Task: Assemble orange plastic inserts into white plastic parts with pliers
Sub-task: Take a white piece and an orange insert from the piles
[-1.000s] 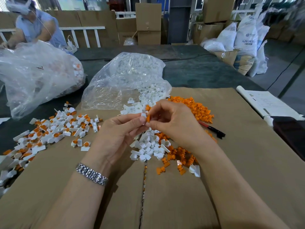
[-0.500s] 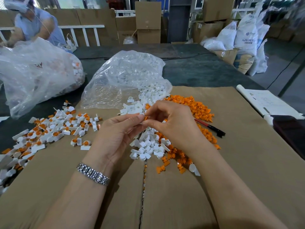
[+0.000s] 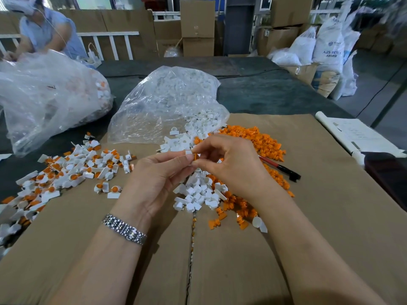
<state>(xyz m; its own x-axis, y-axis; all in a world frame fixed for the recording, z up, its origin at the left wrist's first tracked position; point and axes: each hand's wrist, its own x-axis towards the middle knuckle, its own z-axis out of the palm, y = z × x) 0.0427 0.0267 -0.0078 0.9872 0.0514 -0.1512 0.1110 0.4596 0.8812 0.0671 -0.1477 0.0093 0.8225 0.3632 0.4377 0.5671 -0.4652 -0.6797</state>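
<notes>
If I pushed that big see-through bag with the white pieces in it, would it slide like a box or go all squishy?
Probably squishy: the clear bag is thin, crinkled film that slumps over its load. It would likely spill too, since its mouth lies open and white parts already trail onto the cardboard. It looks fairly light.

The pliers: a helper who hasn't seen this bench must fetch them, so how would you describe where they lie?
Start from the cardboard sheet covering the table, then find the heap of loose orange inserts on its far right part. The pliers lie at that heap's right edge, beyond the right hand. They are the only long thing there, with red and black handles.
</notes>
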